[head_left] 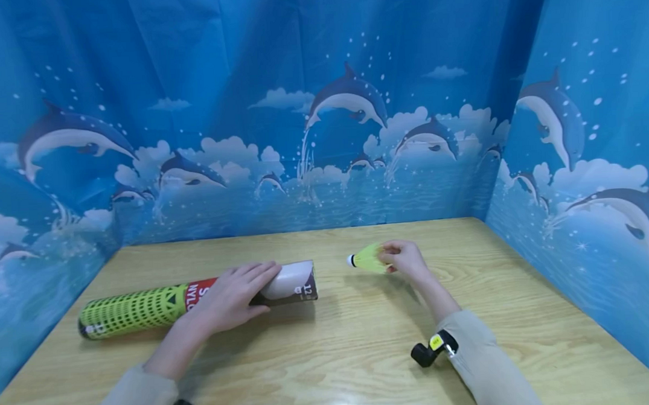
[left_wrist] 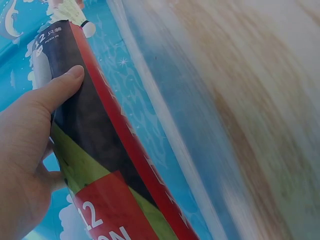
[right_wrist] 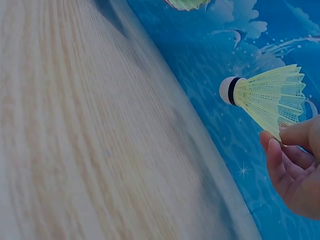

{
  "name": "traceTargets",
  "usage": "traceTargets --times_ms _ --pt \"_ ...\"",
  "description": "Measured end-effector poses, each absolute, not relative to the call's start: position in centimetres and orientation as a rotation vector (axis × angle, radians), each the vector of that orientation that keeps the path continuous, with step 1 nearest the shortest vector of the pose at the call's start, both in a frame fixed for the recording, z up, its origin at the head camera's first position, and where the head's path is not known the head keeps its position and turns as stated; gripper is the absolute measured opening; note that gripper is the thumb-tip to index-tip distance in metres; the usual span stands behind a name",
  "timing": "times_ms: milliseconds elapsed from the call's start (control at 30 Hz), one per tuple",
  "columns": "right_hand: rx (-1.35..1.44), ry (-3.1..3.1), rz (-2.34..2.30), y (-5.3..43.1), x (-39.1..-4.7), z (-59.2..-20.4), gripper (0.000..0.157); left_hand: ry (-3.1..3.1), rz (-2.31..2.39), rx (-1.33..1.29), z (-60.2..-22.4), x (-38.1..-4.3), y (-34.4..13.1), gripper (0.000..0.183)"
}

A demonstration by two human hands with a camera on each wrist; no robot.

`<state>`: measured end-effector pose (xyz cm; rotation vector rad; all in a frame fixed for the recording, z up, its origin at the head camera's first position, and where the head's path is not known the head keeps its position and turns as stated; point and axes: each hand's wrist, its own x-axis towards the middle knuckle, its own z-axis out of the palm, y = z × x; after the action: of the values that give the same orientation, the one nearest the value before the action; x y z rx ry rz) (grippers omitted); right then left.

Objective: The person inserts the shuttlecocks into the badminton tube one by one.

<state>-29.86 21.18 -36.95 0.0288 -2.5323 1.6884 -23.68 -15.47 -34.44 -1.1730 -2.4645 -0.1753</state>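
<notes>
A long shuttlecock tube (head_left: 133, 312), green mesh-patterned with red and dark bands, lies on its side at the left, its printed end pointing right. My left hand (head_left: 228, 300) grips it near that end, thumb on the near side and fingers over the top; the left wrist view shows the thumb on the tube's dark band (left_wrist: 80, 107). To the right, my right hand (head_left: 405, 259) pinches a yellow shuttlecock (head_left: 366, 259) by its skirt edge. Its white cork with a black ring points left at the tube's end, with a gap between them.
Both rest above a light wood-grain table (head_left: 341, 341). A blue dolphin-print curtain (head_left: 233, 110) stands along the back and sides. A small black camera (head_left: 426, 354) is strapped on the right wrist. A ragged green-and-pink edge (right_wrist: 187, 4) shows at the right wrist view's top; its kind is unclear.
</notes>
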Motion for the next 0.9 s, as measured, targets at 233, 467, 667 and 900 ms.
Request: traceTargets --times_ms 233,467,667,900 --pt "0.038 -2.468 1.834 19.8 -29.2 -36.5 0.030 -2.466 -0.173 -1.171 -34.5 -23.7 -15.5 0.082" --pt "0.133 -2.427 1.934 18.2 -28.3 -36.0 0.031 -2.471 -0.172 -1.163 -34.5 -23.8 -15.5 0.082" --pt "0.218 -2.430 1.983 16.8 -27.7 -35.7 0.027 -2.463 -0.172 -1.163 -34.5 -23.7 -15.5 0.081" --pt "0.319 -2.471 1.994 15.4 -27.4 -35.8 0.027 -2.457 -0.163 -1.158 -34.5 -23.8 -15.6 0.082"
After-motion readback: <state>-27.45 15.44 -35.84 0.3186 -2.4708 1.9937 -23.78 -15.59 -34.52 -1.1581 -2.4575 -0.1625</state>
